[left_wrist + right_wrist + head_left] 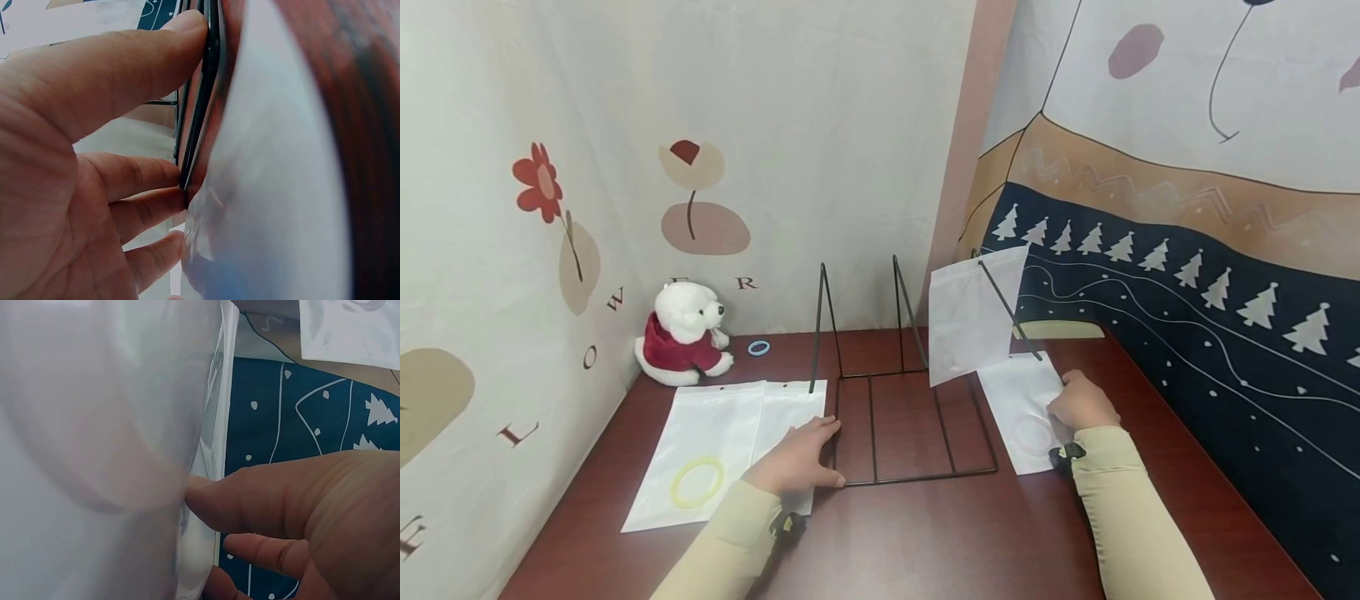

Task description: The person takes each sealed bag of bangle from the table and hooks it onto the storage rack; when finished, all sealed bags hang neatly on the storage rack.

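A black wire rack point(917, 479) stands mid-table, with upright prongs at its back. My left hand point(801, 458) touches the rack's left side wire, the thumb and fingertips resting against it in the left wrist view. On the right, my right hand point(1084, 404) pinches the right edge of a white plastic bag point(1003, 396), thumb on top and fingers beneath. A pale ring point(1018, 437) shows through this bag. Another white bag point(970, 325) hangs on the rack's right prong. Left of the rack lie a bag with a yellow ring point(676, 487) and a second white bag point(782, 408).
At the back left sits a white toy bear point(681, 337) in a red outfit. Beside it lies a small blue ring point(767, 349). A flat pale yellow piece point(1060, 331) lies at the back right. Printed cloth walls point(1150, 358) border the table.
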{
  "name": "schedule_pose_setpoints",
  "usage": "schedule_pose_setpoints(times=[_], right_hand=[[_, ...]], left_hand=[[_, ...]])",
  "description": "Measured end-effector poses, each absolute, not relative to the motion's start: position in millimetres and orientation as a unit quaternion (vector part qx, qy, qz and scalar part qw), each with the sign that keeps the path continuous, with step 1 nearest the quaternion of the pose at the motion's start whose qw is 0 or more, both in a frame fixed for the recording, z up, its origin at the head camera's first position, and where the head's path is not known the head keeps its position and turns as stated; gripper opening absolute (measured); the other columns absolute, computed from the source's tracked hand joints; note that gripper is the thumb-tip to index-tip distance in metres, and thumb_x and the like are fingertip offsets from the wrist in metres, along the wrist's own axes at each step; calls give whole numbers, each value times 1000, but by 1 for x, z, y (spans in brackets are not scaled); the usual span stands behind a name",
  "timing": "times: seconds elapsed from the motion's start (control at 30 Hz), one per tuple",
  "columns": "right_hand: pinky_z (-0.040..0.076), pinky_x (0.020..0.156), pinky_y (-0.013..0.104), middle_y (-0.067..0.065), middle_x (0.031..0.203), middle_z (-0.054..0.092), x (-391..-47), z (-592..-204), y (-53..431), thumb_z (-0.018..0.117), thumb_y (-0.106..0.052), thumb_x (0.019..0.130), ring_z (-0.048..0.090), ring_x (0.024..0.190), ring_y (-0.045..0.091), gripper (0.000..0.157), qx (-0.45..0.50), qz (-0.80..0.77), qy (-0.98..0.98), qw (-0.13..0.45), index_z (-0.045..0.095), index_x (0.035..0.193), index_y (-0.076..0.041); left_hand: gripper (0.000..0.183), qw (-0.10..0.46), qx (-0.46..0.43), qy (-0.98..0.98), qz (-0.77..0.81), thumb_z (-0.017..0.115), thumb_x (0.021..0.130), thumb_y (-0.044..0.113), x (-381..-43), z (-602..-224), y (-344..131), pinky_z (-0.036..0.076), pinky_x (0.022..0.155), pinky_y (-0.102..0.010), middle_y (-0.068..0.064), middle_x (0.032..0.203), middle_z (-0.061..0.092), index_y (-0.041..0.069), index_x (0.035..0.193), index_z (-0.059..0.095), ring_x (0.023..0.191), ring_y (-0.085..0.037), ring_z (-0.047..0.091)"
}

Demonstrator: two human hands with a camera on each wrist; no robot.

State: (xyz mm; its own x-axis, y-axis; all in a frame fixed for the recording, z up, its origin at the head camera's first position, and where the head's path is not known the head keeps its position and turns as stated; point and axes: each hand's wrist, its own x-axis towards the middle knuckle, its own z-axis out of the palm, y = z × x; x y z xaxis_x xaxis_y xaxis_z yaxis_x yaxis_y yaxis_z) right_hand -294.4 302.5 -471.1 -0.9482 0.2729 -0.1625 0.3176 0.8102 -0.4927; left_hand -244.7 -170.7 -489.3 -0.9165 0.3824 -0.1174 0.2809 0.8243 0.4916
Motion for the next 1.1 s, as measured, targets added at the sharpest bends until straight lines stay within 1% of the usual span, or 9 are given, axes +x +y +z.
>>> schedule_pose_setpoints(times=[0.1,0.2,0.33,0.47,0.67,0.8,0.97,1.1], right_hand=[[49,94,72,40,143,50,-294,-470,303,70,-8,85,57,114,53,73,150,-269,950,41,40,150,11],[50,98,71,41,144,50,-293,-469,303,69,-7,86,57,115,53,73,144,-278,949,40,39,150,11],[48,104,70,41,146,47,-294,-469,302,67,-6,86,56,120,54,75,141,-293,945,41,37,152,11],[46,107,70,42,148,45,-295,-470,304,65,-5,87,54,122,54,76,142,-304,941,47,34,154,11],[46,108,69,42,146,46,-296,-471,304,67,-4,86,54,119,52,77,141,-304,941,54,33,153,12],[47,107,69,41,147,45,-296,-472,305,69,-5,87,54,118,52,79,143,-307,939,58,32,155,9],[46,108,71,40,149,45,-298,-473,309,71,-7,87,53,121,53,81,137,-316,937,54,31,156,9],[44,109,71,39,150,44,-300,-474,311,71,-10,90,52,125,54,78,134,-318,937,46,33,156,9]], left_hand=[[93,106,175,949,239,90,78,30,-245,-488,-171,20,126,-68,-22,162,46,-6,153,49,156,-43,34],[93,106,177,949,238,90,78,29,-245,-489,-171,20,126,-68,-22,162,46,-6,153,49,155,-43,34],[93,104,178,949,240,90,77,29,-245,-489,-172,20,126,-69,-23,161,46,-7,152,49,156,-44,33],[93,104,180,948,240,91,77,29,-245,-489,-172,19,126,-69,-23,161,46,-7,152,49,156,-45,33],[94,107,179,948,240,91,77,30,-244,-490,-172,20,126,-69,-23,161,46,-7,152,49,155,-44,33],[94,107,177,948,241,92,77,29,-243,-489,-172,19,126,-69,-23,161,46,-7,152,49,156,-45,33],[93,106,175,949,239,91,78,30,-244,-491,-172,20,126,-68,-23,161,46,-7,153,49,156,-44,33],[93,106,175,950,238,91,78,31,-245,-491,-172,20,127,-67,-22,162,46,-6,153,49,156,-44,33]])
